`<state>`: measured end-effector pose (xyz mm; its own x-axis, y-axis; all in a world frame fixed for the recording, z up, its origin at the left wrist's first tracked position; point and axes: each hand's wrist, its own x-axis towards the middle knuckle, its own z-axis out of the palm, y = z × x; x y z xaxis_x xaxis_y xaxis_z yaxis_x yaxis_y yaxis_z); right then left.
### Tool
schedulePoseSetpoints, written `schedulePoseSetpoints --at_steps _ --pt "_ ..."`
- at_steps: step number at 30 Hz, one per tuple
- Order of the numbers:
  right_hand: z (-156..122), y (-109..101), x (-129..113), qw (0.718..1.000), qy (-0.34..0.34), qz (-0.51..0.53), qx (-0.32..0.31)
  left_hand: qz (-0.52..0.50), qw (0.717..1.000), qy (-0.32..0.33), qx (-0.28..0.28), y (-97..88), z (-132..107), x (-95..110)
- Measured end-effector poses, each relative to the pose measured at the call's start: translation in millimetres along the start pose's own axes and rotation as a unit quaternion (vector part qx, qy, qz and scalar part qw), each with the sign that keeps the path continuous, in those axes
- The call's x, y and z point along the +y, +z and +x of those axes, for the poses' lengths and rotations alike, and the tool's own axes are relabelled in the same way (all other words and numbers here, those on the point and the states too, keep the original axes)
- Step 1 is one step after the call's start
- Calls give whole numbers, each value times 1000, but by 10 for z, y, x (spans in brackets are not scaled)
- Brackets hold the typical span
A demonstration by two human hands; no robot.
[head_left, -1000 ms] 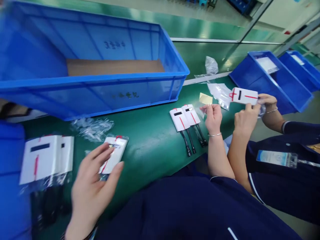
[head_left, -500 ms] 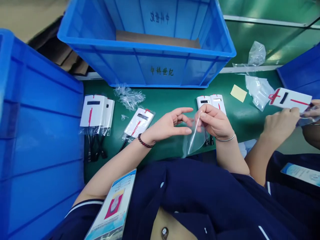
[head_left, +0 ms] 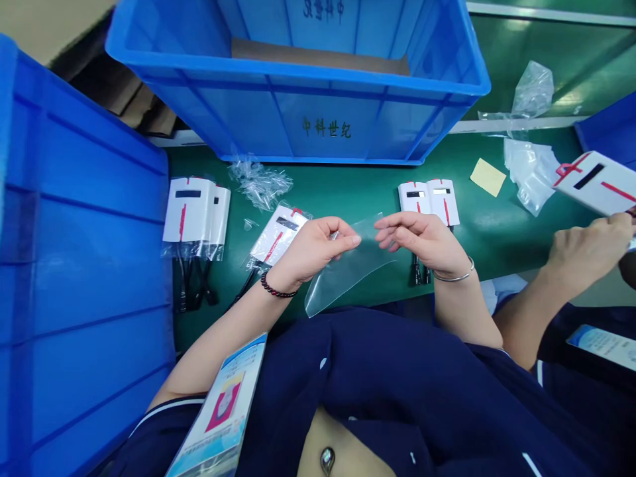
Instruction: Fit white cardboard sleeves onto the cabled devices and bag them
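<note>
A clear plastic bag [head_left: 342, 275] hangs from my left hand [head_left: 322, 245], its top edge pinched between thumb and fingers. My right hand [head_left: 417, 238] is at the bag's upper right corner, fingers stretched out and a little apart; whether the fingertips touch the film is hard to tell. Just behind my left hand lies a white device [head_left: 278, 235] with a dark window and a red stripe, in a clear bag. Two similar white devices [head_left: 415, 197] with black cables lie beyond my right hand. More bagged white devices [head_left: 186, 212] overlap at the left.
A big blue crate [head_left: 322, 112] stands at the back, another blue crate [head_left: 94, 232] at the left. Crumpled clear plastic [head_left: 261, 182], a yellow note [head_left: 487, 177] and a stack of clear bags [head_left: 531, 172] lie on the green table. A co-worker's hand [head_left: 591, 248] holds a white device [head_left: 603, 182] at the right.
The plastic bag has passed from my right hand to my left and moved leftward. My right hand's fingers have loosened from it. The co-worker's device has moved right and the view has shifted slightly.
</note>
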<state>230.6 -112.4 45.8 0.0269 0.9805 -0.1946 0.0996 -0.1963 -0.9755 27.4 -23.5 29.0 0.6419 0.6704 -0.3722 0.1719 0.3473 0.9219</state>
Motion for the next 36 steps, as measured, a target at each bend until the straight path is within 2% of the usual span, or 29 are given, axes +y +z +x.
schedulePoseSetpoints --at_steps 5,10,13,16,20,23,28,30,34,36 --pt "30 84 80 998 -19 -50 28 6 1000 -9 15 -39 -59 -17" --pt "47 212 129 974 -105 -184 78 8 1000 -7 5 -73 -108 -61" --pt "72 261 150 961 -141 -222 88 33 999 3 -5 -81 -127 -76" --pt "105 266 208 970 -117 -195 87 82 996 28 -7 -78 -143 -82" --pt "105 249 269 991 -72 -110 29 172 982 62 39 -41 -178 -80" --pt "99 247 239 988 -69 -139 24 234 968 77 52 -24 -169 -98" --pt "93 221 130 968 -47 -240 55 212 972 106 -3 -44 -77 -195" --pt "72 195 117 971 -48 -230 45 221 966 132 -6 -61 -52 -225" --pt "4 172 142 986 -54 -151 44 216 959 179 22 -44 -64 -221" --pt "-40 212 153 981 -73 -171 59 185 963 196 6 10 -110 -198"
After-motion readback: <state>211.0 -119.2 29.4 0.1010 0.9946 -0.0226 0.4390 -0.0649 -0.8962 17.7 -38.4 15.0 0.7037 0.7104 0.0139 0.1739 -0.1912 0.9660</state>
